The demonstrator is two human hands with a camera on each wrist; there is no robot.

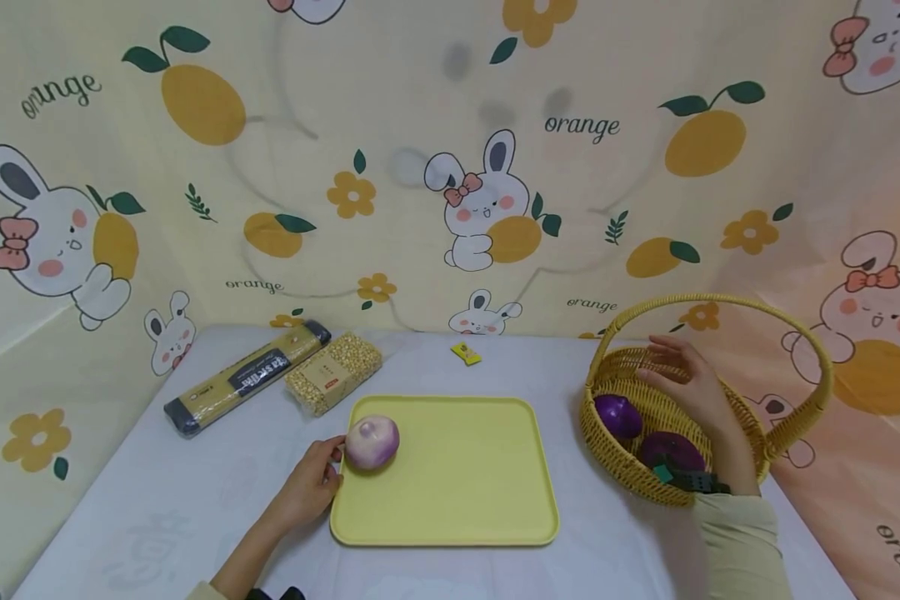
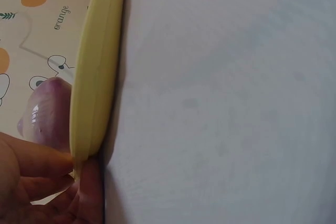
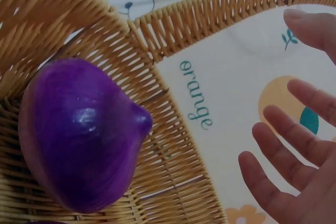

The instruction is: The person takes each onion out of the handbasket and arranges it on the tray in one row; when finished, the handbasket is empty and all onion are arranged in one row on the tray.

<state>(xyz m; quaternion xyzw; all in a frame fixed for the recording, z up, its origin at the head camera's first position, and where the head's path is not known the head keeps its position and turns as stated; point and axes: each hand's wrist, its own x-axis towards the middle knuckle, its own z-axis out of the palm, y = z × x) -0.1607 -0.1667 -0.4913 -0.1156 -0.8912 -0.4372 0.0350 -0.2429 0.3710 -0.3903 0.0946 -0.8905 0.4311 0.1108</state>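
My left hand (image 1: 309,487) pinches the left rim of a yellow tray (image 1: 450,475), fingers and thumb on either side of the edge in the left wrist view. Beside those fingers, a pale purple-and-white onion (image 1: 372,442) sits in the tray's upper left corner. My right hand (image 1: 692,385) hovers over a wicker basket (image 1: 630,483), its fingers spread and nothing in them. Inside the basket lies a glossy purple onion (image 3: 84,135), pointed end towards the right hand in the right wrist view. A darker purple round thing (image 1: 671,450) lies beside it, partly hidden by the right wrist.
Left of the tray's far side lie a long dark-ended noodle packet (image 1: 247,377) and a clear bag of yellowish grains (image 1: 333,372). A small yellow sachet (image 1: 466,353) rests behind the tray. The basket's tall handle (image 1: 708,298) arches over the right hand.
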